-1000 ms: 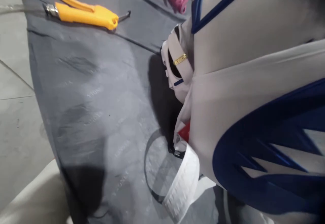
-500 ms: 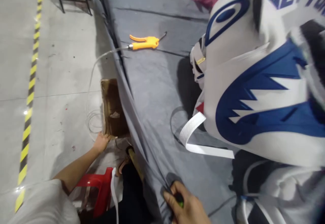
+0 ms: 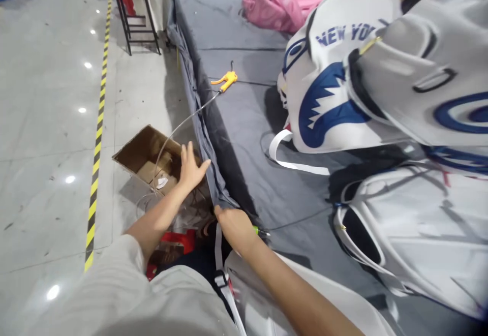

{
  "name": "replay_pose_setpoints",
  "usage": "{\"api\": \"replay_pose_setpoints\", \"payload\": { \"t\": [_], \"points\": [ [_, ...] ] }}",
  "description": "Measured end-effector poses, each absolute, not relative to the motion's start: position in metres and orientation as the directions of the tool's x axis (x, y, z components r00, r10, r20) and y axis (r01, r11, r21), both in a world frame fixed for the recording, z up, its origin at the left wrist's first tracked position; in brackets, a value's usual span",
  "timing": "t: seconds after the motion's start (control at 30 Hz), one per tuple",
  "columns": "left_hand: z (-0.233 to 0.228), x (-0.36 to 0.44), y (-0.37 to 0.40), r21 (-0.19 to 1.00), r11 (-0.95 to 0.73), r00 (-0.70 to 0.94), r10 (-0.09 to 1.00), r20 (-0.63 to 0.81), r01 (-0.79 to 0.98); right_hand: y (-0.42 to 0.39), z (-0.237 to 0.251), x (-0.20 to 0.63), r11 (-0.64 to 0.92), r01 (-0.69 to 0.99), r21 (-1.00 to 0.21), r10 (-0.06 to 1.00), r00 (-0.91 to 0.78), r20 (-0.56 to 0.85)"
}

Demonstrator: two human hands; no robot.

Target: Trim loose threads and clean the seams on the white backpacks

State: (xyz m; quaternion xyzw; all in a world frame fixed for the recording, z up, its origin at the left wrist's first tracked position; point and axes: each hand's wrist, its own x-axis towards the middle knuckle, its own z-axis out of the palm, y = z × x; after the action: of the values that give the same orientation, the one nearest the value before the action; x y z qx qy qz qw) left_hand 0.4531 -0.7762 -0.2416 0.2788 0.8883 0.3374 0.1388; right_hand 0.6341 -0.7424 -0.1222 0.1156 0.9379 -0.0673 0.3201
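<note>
Head view: open brown cardboard box (image 3: 147,155) sat on the floor beside the grey-covered table (image 3: 244,138), flaps up, long axis running diagonally away leftward. Left hand (image 3: 191,165) lay flat, fingers spread, on its near rim, gripping nothing. Right hand (image 3: 235,226) was fisted at the table's edge around a small green-tipped tool (image 3: 261,232).

Left hand (image 3: 191,167) on cardboard box (image 3: 147,154), right hand (image 3: 235,225) — table edge (image 3: 213,138)
</note>
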Motion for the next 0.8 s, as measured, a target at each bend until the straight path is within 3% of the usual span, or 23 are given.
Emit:
{"api": "replay_pose_setpoints", "payload": {
  "t": [0.07, 0.13, 0.23, 0.33, 0.47, 0.6, 0.8],
  "points": [
    [-0.237, 0.455, -0.763, 0.501, 0.555, -0.621, 0.782, -0.042, 0.665, -0.745, -0.124, 0.635, 0.965, 0.258, -0.045, 0.176, -0.765, -0.619],
    [-0.243, 0.451, -0.763, 0.322, 0.486, -0.443, 0.874, -0.2, 0.812, -0.744, -0.123, 0.637, 0.966, 0.256, -0.04, 0.175, -0.758, -0.629],
    [-0.268, 0.434, -0.779, 0.208, 0.514, -0.415, 0.826, -0.38, 0.832, -0.736, -0.116, 0.642, 0.957, 0.289, -0.011, 0.222, -0.759, -0.612],
    [-0.293, 0.42, -0.789, 0.134, 0.524, -0.421, 0.79, -0.446, 0.841, -0.718, -0.113, 0.646, 0.916, 0.395, 0.076, 0.369, -0.751, -0.547],
    [-0.313, 0.425, -0.772, 0.141, 0.498, -0.406, 0.815, -0.414, 0.856, -0.69, -0.118, 0.646, 0.802, 0.559, 0.21, 0.59, -0.688, -0.424],
    [-0.321, 0.43, -0.732, 0.193, 0.429, -0.377, 0.89, -0.257, 0.882, -0.666, -0.125, 0.643, 0.639, 0.728, 0.25, 0.767, -0.579, -0.276],
    [-0.355, 0.423, -0.682, 0.301, 0.233, -0.182, 0.965, -0.188, 0.925, -0.646, -0.135, 0.646, 0.568, 0.798, 0.203, 0.789, -0.459, -0.408]
  ]
}}
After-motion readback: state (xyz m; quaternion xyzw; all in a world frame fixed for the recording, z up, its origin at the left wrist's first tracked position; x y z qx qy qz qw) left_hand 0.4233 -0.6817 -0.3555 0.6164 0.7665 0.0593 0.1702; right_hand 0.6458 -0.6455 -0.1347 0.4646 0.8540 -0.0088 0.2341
